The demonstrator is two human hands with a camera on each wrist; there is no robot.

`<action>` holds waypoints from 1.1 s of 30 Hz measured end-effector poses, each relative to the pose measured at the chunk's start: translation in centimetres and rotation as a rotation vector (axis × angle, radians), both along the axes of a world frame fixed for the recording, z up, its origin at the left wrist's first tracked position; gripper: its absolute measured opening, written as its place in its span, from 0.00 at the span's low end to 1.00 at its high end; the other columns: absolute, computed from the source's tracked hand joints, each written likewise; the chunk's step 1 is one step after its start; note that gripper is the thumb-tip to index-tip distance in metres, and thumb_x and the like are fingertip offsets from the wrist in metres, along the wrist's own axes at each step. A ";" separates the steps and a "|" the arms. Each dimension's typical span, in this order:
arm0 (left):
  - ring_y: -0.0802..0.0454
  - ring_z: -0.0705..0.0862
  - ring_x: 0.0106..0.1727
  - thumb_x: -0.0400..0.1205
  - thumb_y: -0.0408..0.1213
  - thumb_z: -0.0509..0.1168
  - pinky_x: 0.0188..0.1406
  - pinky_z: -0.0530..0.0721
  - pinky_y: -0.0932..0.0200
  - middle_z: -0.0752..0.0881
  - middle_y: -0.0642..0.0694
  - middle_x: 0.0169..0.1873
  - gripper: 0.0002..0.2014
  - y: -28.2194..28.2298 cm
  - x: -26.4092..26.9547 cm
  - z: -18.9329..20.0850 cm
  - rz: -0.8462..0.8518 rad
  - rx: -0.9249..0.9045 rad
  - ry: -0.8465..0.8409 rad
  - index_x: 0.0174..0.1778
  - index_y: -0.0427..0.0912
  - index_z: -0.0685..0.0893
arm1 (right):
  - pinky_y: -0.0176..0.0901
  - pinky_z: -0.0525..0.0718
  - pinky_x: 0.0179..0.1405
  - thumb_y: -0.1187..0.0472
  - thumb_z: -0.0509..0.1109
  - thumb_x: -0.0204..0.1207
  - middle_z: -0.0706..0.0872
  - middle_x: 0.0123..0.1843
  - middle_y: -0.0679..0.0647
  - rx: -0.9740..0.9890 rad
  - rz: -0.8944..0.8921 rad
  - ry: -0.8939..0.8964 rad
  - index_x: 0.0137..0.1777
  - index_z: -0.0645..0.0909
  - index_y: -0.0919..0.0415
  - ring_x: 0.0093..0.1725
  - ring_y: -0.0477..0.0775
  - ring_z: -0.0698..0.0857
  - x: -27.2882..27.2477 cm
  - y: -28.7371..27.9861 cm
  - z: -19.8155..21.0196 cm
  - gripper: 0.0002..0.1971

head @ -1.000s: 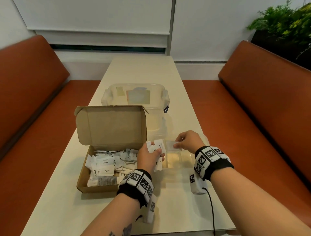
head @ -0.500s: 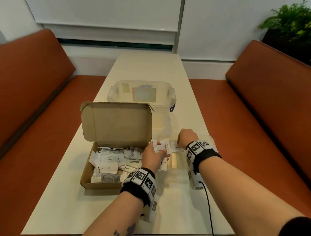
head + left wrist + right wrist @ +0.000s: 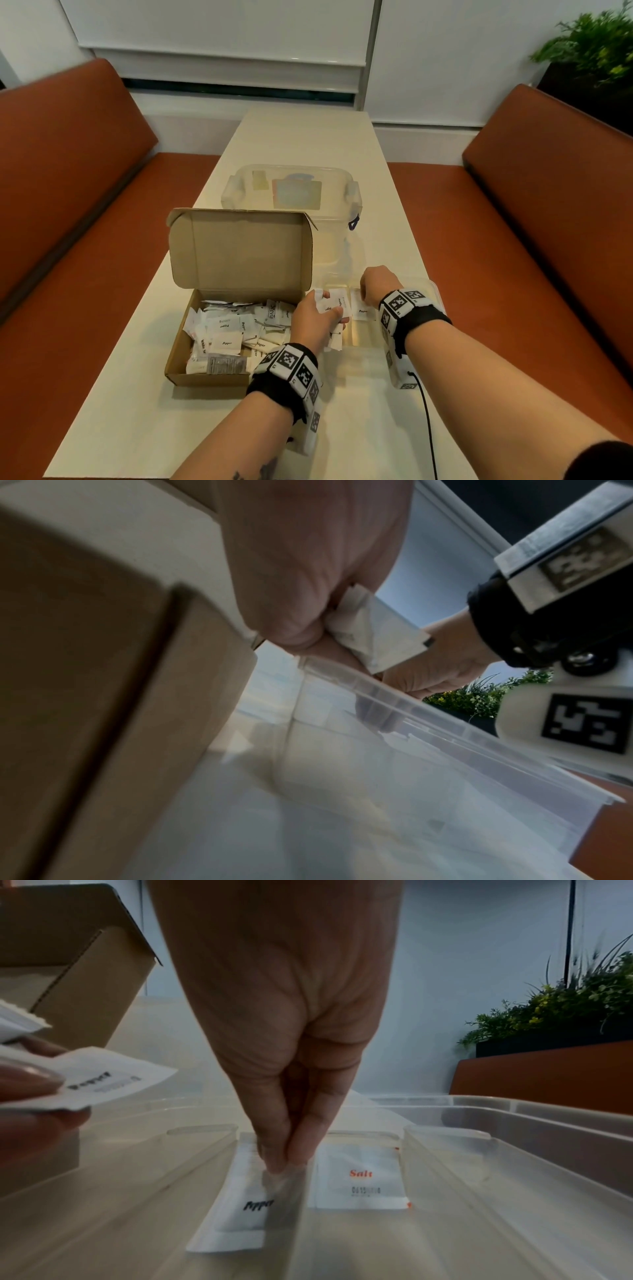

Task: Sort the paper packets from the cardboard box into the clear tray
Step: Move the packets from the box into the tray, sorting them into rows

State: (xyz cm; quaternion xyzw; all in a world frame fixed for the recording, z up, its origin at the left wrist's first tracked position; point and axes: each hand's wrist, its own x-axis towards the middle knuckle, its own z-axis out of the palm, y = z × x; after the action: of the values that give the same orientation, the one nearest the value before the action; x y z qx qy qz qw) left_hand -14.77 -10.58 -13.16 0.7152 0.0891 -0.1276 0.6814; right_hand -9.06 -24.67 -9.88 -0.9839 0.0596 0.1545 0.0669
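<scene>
The right hand (image 3: 274, 1015) reaches down into the clear tray (image 3: 514, 1139), and its thumb and first finger are pressed together on the top edge of a pepper packet (image 3: 236, 1213). This packet lies flat in one narrow compartment of the tray. In the next compartment to the right, behind a thin divider, lies a salt packet (image 3: 359, 1180), also flat. The left hand (image 3: 315, 322) hovers at the left end of the tray, just beside the cardboard box (image 3: 209, 373), and its fingers are curled around a small bunch of white packets (image 3: 337, 303); one of them shows the word "Pepper". The box stands open on the table (image 3: 113, 411) with its lid (image 3: 239, 250) upright, and many more loose packets (image 3: 226, 335) are piled inside it. The tray lies directly to the right of the box. Behind the box stands a clear container (image 3: 291, 188) with a closed lid. The two hands are close together but they do not touch.
</scene>
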 end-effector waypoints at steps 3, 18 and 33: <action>0.51 0.91 0.44 0.79 0.31 0.68 0.51 0.87 0.39 0.87 0.39 0.53 0.11 0.0 0.0 0.0 -0.004 0.000 0.000 0.52 0.49 0.76 | 0.44 0.82 0.56 0.70 0.62 0.79 0.85 0.59 0.63 0.010 0.007 -0.002 0.59 0.83 0.68 0.58 0.62 0.85 -0.1 0.0 0.1 0.12; 0.55 0.91 0.37 0.80 0.29 0.68 0.27 0.83 0.62 0.88 0.41 0.47 0.10 0.1 0.1 0.1 -0.021 -0.030 -0.011 0.50 0.47 0.76 | 0.37 0.85 0.37 0.59 0.74 0.74 0.87 0.46 0.57 0.618 -0.071 0.000 0.58 0.81 0.60 0.37 0.48 0.84 -3.0 -0.4 2.7 0.14; 0.43 0.90 0.40 0.77 0.26 0.71 0.36 0.87 0.53 0.89 0.35 0.42 0.11 0.1 0.2 0.3 -0.005 -0.123 0.007 0.52 0.34 0.80 | 0.35 0.85 0.33 0.71 0.75 0.70 0.85 0.31 0.59 0.911 -0.277 -0.101 0.44 0.78 0.66 0.28 0.48 0.84 -4.4 -0.3 1.8 0.08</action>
State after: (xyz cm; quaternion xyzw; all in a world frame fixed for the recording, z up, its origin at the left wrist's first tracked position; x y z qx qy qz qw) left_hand -14.61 -10.48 -12.86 0.6716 0.0817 -0.1369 0.7236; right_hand -13.47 -25.02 -8.07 -0.8436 0.1131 0.1068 0.5140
